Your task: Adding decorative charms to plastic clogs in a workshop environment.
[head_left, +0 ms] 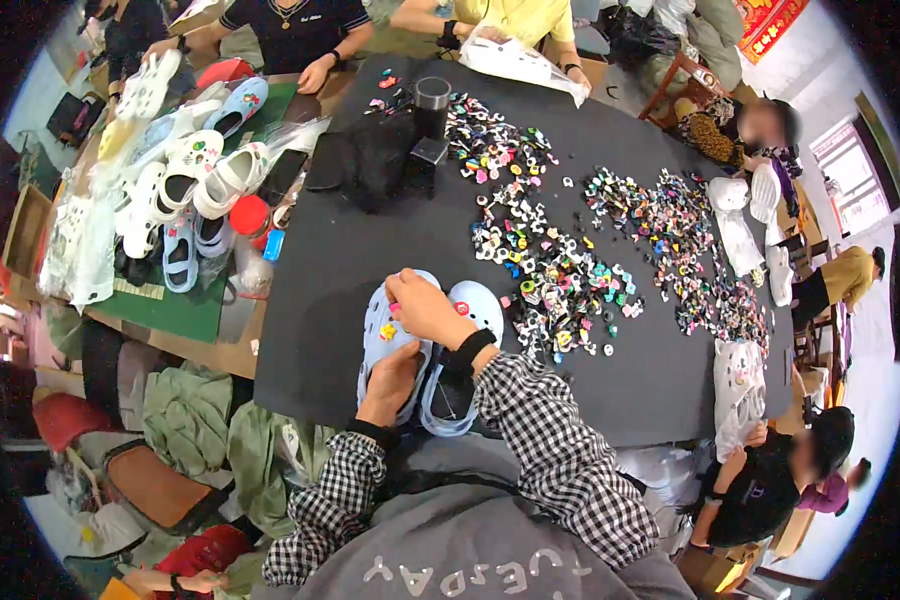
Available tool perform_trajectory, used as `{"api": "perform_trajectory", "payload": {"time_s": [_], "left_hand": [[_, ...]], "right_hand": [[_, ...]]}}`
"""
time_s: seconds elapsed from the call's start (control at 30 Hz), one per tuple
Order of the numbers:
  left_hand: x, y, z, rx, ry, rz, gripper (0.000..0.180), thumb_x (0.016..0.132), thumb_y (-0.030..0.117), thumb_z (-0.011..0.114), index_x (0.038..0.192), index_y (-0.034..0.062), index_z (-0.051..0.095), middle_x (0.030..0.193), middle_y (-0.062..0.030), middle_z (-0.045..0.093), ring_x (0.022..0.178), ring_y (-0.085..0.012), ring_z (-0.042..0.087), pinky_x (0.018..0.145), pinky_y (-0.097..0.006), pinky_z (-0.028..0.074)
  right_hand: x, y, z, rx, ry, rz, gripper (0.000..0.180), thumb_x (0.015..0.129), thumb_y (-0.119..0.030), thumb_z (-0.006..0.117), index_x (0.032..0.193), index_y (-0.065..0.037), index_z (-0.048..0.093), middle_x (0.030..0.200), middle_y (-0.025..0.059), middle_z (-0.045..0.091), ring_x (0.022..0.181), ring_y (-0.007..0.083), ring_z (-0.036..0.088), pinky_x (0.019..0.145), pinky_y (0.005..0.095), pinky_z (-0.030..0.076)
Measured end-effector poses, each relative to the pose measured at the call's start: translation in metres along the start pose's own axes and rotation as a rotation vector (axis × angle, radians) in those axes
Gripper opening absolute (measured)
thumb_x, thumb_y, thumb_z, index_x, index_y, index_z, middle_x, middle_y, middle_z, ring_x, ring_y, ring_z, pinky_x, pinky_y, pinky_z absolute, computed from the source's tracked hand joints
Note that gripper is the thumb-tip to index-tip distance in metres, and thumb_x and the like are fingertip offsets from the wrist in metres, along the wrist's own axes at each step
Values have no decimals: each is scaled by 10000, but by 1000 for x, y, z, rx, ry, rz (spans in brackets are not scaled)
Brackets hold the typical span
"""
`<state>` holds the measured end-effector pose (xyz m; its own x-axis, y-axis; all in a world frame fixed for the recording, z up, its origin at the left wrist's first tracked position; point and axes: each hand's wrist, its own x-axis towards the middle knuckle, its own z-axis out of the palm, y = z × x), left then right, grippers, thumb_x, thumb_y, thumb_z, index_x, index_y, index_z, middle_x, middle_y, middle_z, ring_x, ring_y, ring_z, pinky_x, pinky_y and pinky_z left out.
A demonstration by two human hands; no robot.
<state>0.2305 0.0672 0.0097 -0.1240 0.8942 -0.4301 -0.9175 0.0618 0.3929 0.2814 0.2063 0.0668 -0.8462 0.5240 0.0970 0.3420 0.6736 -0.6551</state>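
Grey cloth [410,535] foremost; left hand [390,382] grips blue clog [372,325], right hand [428,310], bunched, touches it.

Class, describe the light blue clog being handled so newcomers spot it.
On the large black tabletop, left of the multicoloured charms, sit two light blue perforated clogs. Choose the left clog, in the left hand: its yellow charm sets it apart from the right clog, bearing a red one.

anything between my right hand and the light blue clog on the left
Nothing visible: the right hand is right over the left light blue clog, fingers at its upper. The left hand grips lower down; the other clog sits to the right.
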Motion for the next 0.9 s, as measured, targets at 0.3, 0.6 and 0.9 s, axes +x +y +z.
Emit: {"api": "perform_trajectory", "payload": {"time_s": [0.3,0.6,0.9], "left_hand": [[2,2,-10,37,-45,-25,133,886,72,567,992,4,610,967,-57,628,916,-166,556,850,-314,411],[9,-1,-21,54,-62,-22,273,874,65,566,1134,-19,562,1138,-71,608,1045,-180,547,934,-329,391],[10,1,-21,155,-144,7,320,920,118,492,1181,-61,536,1223,-115,559,1126,-223,509,990,-350,362]], "right_hand": [[0,-1,5,-111,47,-7,231,730,-30,613,942,-45,524,916,187,519,841,371,565,722,449,462],[-3,-7,14,-172,130,37,315,698,1,621,997,-31,526,942,196,524,858,385,561,725,453,469],[-4,-9,24,-320,226,79,223,720,-94,625,937,-66,584,903,150,547,805,316,589,669,411,488]]}}
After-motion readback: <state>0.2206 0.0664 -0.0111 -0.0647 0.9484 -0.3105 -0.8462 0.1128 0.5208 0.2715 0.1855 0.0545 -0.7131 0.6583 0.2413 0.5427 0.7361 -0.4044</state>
